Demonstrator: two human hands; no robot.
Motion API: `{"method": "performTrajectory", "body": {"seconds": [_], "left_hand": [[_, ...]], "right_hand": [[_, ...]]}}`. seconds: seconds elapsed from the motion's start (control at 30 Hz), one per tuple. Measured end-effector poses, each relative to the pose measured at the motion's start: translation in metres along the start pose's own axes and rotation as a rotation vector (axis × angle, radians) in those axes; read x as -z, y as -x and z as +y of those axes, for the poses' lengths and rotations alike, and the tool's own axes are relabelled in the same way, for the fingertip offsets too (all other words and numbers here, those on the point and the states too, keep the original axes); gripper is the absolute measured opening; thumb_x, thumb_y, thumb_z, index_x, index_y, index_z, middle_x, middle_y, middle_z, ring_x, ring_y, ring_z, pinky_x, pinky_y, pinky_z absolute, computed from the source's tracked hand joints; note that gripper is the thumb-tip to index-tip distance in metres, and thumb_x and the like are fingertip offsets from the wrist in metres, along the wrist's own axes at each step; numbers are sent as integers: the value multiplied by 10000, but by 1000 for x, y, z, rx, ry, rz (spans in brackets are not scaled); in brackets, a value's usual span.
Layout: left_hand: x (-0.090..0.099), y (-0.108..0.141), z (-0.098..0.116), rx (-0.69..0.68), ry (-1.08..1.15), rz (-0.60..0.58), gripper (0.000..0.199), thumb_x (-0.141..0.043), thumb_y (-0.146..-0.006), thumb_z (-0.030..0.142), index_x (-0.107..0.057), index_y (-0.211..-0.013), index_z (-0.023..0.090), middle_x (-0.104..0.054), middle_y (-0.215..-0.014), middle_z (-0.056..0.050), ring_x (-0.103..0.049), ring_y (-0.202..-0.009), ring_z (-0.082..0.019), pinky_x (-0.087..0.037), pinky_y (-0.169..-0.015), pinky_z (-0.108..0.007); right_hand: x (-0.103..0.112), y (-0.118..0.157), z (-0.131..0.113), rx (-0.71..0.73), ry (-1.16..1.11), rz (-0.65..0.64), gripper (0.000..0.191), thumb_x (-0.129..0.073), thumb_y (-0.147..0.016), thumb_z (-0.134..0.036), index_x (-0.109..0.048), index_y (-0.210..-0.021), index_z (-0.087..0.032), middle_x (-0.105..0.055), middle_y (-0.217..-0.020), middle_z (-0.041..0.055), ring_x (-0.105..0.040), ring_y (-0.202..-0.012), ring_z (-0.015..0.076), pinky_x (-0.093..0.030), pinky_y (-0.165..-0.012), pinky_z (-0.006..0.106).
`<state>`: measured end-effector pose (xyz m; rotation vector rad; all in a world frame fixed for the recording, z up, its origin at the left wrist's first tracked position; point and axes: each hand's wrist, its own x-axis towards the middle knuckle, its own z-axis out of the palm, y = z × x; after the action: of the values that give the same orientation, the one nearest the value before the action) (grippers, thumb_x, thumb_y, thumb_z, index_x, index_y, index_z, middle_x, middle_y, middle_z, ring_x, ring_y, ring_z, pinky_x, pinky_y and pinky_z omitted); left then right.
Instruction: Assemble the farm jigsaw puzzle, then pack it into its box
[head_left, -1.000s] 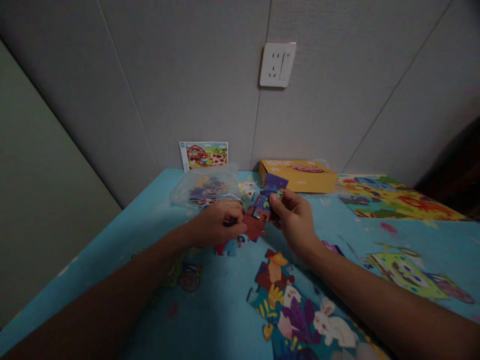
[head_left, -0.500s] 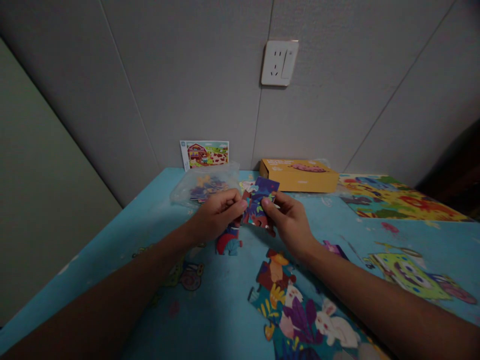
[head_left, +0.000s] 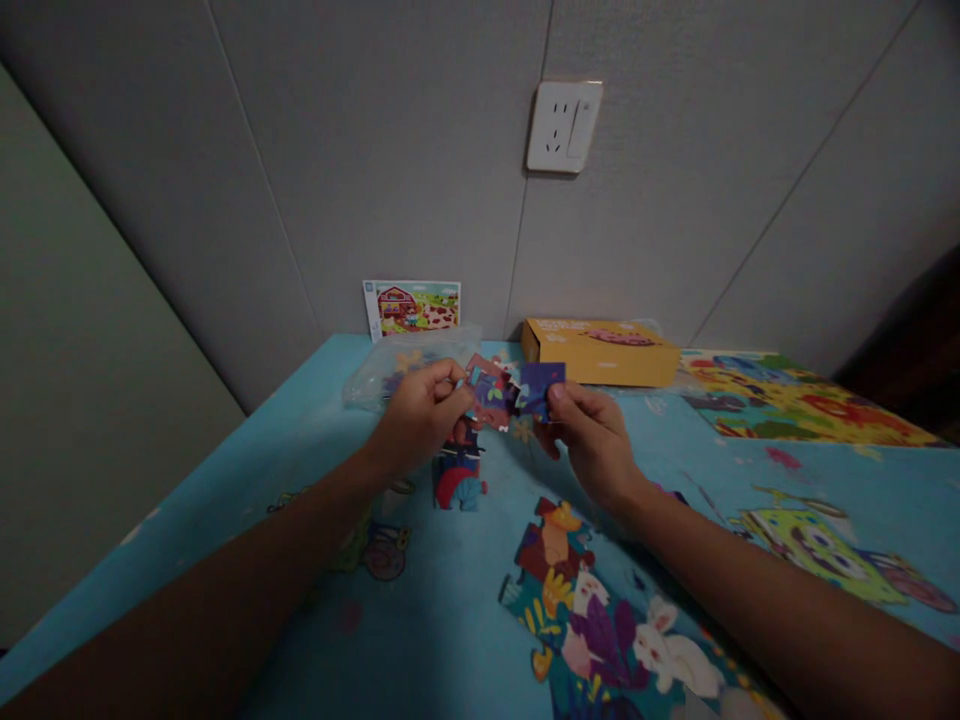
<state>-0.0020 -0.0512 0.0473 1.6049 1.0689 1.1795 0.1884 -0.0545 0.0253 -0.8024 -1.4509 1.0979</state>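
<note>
My left hand (head_left: 426, 412) pinches a reddish-brown and blue puzzle piece (head_left: 491, 392) between thumb and fingers, above the table. Close to its right, my right hand (head_left: 592, 430) grips a dark blue puzzle piece (head_left: 540, 388). The two pieces sit edge to edge; I cannot tell whether they touch. Below my left hand, a few joined puzzle pieces (head_left: 459, 482) with a red and blue picture lie on the cloth. Nearer to me is a larger joined puzzle section (head_left: 600, 630) showing white rabbits, a purple plant and an orange animal, partly covered by my right forearm.
Behind my left hand lies a clear plastic bag (head_left: 367, 378) of loose pieces, with a farm picture card (head_left: 416, 308) against the wall. A yellow box (head_left: 607, 352) stands at the back. A colourful animal puzzle (head_left: 795, 395) lies back right on the blue cartoon tablecloth (head_left: 405, 620).
The pieces in my hands overlapped before and now show side by side. My left hand has shifted slightly left and up; my right hand has moved a little right.
</note>
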Motion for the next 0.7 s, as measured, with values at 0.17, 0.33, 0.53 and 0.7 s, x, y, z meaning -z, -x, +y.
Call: {"method": "performTrajectory", "body": {"seconds": [0.17, 0.33, 0.53, 0.7], "left_hand": [[-3, 5, 4, -55, -21, -144, 128, -553, -775, 275, -463, -746, 188, -580, -572, 52, -541, -471, -82, -424, -459, -187], [-3, 7, 4, -104, -63, -233, 145, -518, -811, 317, -464, -779, 186, -544, -599, 47, -526, -505, -91, -411, -492, -210], [16, 4, 13, -290, -534, -355, 353, -675, -737, 482, -562, -852, 168, -605, -731, 10, -545, -648, -125, -398, -608, -243], [31, 3, 11, -334, -927, -508, 616, -762, -578, 596, -621, -1008, 178, -636, -961, -49, -580, -864, -212, -413, -752, -304]], "right_hand": [[-8, 4, -2, -247, 164, -172, 443, -540, -832, -567, -458, -617, -188, -471, -454, -36, -411, -376, 85, -305, -352, 210], [-13, 5, -7, -207, 25, -115, 377, -669, -747, -525, -508, -882, -211, -544, -629, -48, -485, -479, 110, -394, -365, 211], [-8, 4, -4, -102, 67, -44, 354, -651, -760, -509, -529, -666, -190, -487, -519, -42, -398, -413, 85, -332, -384, 223], [-4, -1, -3, -107, 91, 112, 338, -639, -755, -477, -519, -614, -194, -456, -446, -45, -379, -372, 90, -279, -349, 223]]}}
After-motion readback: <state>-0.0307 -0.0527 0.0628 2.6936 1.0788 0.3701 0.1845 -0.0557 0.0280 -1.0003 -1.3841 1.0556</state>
